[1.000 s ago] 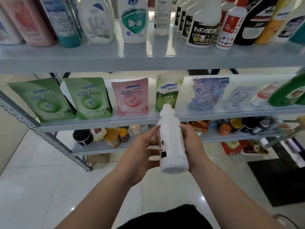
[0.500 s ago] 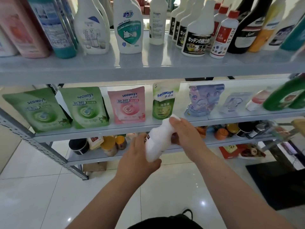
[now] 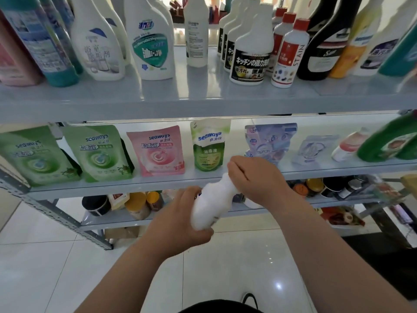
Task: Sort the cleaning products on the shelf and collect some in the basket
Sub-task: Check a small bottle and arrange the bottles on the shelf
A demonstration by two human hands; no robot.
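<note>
Nearest, left hand (image 3: 180, 219): wrapped around the base of a tilted white bottle (image 3: 211, 203).
Right hand (image 3: 252, 179): fingers closed over the bottle's cap end.
Bottle position: held in the air before the middle shelf (image 3: 338, 169).
Middle shelf: seaways refill pouches (image 3: 161, 150) standing in a row.
Top shelf (image 3: 203, 96): upright spray bottles (image 3: 251, 48).

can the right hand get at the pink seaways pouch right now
Probably not at once: the right hand is closed over the top of the white bottle. Nothing stands in front of the pink seaways pouch.
</note>
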